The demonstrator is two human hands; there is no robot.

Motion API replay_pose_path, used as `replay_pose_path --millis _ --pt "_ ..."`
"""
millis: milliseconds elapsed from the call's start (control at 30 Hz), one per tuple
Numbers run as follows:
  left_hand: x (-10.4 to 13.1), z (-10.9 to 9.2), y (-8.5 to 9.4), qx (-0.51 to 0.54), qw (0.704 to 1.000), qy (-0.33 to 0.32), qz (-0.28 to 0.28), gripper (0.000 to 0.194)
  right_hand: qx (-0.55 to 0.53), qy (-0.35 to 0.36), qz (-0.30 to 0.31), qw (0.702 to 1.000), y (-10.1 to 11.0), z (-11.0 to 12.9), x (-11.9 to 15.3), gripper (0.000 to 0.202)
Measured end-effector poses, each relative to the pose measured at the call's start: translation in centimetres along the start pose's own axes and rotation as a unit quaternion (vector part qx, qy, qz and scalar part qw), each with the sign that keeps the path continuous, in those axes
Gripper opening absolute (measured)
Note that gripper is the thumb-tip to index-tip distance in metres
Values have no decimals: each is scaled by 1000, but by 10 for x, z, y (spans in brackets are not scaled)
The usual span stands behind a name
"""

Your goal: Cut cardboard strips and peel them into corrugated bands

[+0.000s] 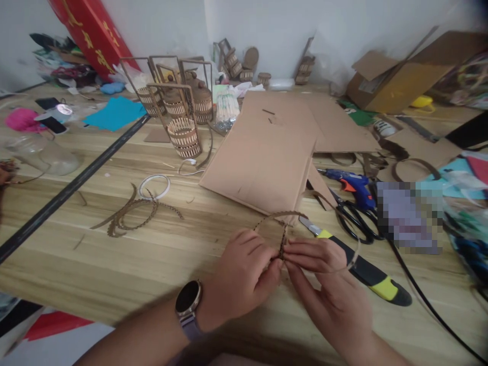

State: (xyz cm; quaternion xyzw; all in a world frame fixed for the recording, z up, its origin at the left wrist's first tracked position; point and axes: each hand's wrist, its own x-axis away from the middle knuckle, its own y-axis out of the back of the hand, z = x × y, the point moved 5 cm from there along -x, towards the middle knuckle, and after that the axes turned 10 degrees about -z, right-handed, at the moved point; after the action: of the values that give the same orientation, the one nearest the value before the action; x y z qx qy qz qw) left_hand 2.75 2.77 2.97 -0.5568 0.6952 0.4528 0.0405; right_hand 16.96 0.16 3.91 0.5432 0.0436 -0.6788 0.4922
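Observation:
Close together above the wooden table, my left hand [247, 264] and my right hand [328, 284] both pinch a thin brown cardboard strip [284, 236]. Its edge looks notched, and its long ends curl out in loops to the left and over my right hand. Under and beside my right hand lies a black and yellow utility knife [366, 269] with its blade out. More curled brown strips [137, 213] rest on the table to the left, against a white ring [154, 187]. My fingertips cover the part of the strip between them.
A large cardboard sheet [263, 147] lies ahead of my hands. To the right are black scissors [358, 221], a blue glue gun [354, 185] and a black cable [415, 284]. Small slatted baskets [185, 137] with tall handles stand at back left, near a glass jar [46, 155].

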Motion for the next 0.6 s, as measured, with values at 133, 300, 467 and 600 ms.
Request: replay_pose_path --millis 133,300,467,600 --pt "1 -1 -1 -29 1000 -4 -10 23 4 1 5 1000 -1 0 2 13" --pt "1 -2 0 -17 1000 -13 -16 22 -15 -35 2 999 -1 -2 4 9" --pt "2 -2 1 20 1000 -9 -15 21 -116 -135 16 984 -4 -10 -1 12" --pt "1 -2 1 52 999 3 0 22 -202 -212 23 956 -7 -17 -3 12"
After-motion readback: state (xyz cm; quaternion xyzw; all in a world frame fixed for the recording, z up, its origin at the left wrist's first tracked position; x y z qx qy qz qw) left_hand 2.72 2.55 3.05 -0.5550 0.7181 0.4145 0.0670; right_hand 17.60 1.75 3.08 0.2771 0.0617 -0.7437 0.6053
